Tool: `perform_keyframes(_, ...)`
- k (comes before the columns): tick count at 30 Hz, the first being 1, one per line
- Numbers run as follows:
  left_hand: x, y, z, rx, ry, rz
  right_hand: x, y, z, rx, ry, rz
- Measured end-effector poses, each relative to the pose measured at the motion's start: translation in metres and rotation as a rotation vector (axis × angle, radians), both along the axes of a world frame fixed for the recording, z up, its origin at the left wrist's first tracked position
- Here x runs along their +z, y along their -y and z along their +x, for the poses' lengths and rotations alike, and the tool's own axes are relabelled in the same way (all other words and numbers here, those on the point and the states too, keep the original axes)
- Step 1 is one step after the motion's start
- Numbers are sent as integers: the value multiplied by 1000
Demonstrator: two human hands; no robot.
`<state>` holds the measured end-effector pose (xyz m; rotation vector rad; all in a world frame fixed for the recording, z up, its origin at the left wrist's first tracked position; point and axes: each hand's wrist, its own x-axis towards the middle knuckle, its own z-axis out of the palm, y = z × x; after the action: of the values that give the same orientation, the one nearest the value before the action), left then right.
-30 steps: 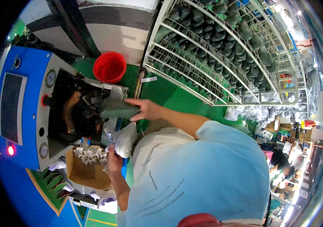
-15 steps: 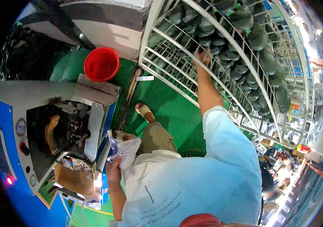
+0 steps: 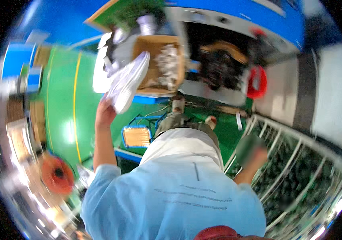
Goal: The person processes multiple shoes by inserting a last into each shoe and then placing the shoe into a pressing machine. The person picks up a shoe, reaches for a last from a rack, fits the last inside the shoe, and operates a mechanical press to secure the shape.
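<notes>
My left hand (image 3: 104,109) is closed round the heel end of a white sneaker (image 3: 127,84), which is raised with its toe pointing up and away, in front of an open cardboard box (image 3: 149,45). At the right, my right hand (image 3: 260,157) grips a dark grey-green shoe last (image 3: 247,149), smeared by motion. That hand is above the near left edge of a white wire rack (image 3: 278,125), where many similar dark lasts lie behind the bars.
A blue machine (image 3: 235,17) with a dark opening stands ahead. Crumpled white paper (image 3: 167,62) fills part of the box. A red bucket (image 3: 257,82) is right of the machine. Below the box is a small blue-framed stool (image 3: 136,136); a round orange-red object (image 3: 57,174) is at lower left.
My view and body have turned left. My right hand has come out of the rack with a shoe last. My left hand has lifted the sneaker forward, away from my body.
</notes>
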<state>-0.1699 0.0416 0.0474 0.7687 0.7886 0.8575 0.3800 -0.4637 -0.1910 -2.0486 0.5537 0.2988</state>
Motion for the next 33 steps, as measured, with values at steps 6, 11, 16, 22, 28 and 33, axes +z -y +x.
perform_keyframes(6,-105,-90,-86,-379,-1487,581,25,-173,-45,1834,633,-923)
perform_keyframes(11,-185,-88,-84,-137,-1851,672,94,-287,-109,1684,415,-172)
perform_keyframes(16,-184,-54,-119,22,-1670,765,128,-333,-135,1707,-109,-384)
perform_keyframes(22,-110,88,-185,66,-1550,466,184,-387,-160,1845,127,-278)
perform_keyframes(28,-66,374,-287,504,-1970,193,204,-419,-185,2088,227,-123)
perform_keyframes(33,1,565,-359,1202,-2264,-1465,203,-421,-199,2388,264,20)
